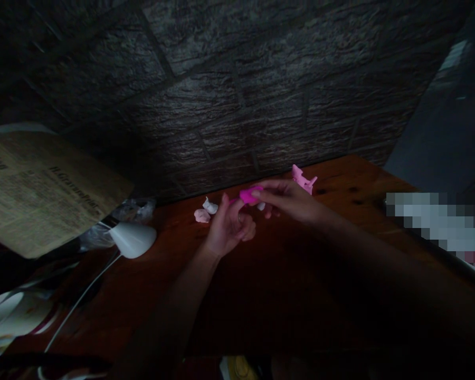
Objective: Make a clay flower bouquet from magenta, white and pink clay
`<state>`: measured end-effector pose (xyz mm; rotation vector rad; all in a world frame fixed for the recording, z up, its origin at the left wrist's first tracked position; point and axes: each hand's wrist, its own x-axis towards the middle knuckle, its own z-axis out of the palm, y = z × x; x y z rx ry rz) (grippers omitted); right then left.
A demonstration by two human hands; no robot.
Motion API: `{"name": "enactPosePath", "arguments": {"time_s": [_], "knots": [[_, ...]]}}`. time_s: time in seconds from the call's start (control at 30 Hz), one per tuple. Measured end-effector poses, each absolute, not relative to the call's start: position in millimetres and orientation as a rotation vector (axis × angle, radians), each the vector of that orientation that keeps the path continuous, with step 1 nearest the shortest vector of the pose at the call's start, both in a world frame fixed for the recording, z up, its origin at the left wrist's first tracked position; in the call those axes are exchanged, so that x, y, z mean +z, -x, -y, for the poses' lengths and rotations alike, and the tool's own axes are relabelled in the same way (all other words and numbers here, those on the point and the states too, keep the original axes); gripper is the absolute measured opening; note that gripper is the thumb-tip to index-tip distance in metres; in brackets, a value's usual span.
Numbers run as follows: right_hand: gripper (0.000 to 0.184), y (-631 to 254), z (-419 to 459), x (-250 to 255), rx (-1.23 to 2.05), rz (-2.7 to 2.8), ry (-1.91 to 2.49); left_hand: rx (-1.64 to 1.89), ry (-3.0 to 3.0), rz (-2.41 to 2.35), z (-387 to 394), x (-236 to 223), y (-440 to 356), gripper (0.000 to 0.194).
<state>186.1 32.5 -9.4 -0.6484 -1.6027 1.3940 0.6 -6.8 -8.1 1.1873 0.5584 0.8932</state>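
Observation:
A bright pink soft-looking lump, like modelling clay (250, 195), is held between both hands above the wooden table. My left hand (233, 226) is closed, with thumb and index finger at the lump's left side and the other fingers curled. From the right, my right hand (287, 198) pinches the same lump between thumb and fingers. A small white bit (261, 206) shows just under the right fingers. Left of my left hand lie a pale pink lump (201, 215) and a crumpled white piece (210, 205). Behind my right hand stands a light pink figure-like shape (304, 180), partly hidden.
A white lamp base (134, 240) with a cable stands on the wooden table (261, 295) at left, below a newsprint-patterned shade (43, 184). Clear plastic wrapping (136, 210) lies behind it. A dark brick-pattern wall (221, 105) borders the back. A pixelated flat object (439, 227) is at right.

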Motion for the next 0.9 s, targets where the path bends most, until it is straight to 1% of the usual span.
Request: {"name": "enactPosePath", "arguments": {"time_s": [0.13, 0.3, 0.5, 0.57, 0.67, 0.8, 0.9], "knots": [[0.041, -186.2, -33.0, -7.3, 1.381, 1.628, 0.664, 0.888, -1.183, -0.540, 6.7, -7.8, 1.9, 0.080], [0.041, -183.7, -31.4, -7.6, 1.361, 1.611, 0.726, 0.897, -1.245, -0.565, 6.7, -13.2, 2.1, 0.077], [0.045, -178.8, -28.0, -9.1, 1.397, 1.556, 0.743, 0.966, -1.161, -0.597, 2.4, -10.0, 0.5, 0.068], [0.047, -178.6, -28.0, -9.3, 1.413, 1.542, 0.730, 0.994, -1.115, -0.600, 1.1, -8.5, -0.2, 0.063], [0.042, -179.9, -29.8, -10.6, 1.402, 1.555, 0.693, 1.059, -1.087, -0.625, 0.4, -8.4, -2.2, 0.046], [0.036, -181.3, -33.0, -13.7, 1.403, 1.573, 0.653, 1.188, -1.067, -0.661, -0.1, -9.7, -5.0, 0.041], [0.033, -181.2, -33.6, -14.9, 1.403, 1.584, 0.656, 1.208, -1.049, -0.665, -0.5, -9.7, -5.4, 0.034]]}}
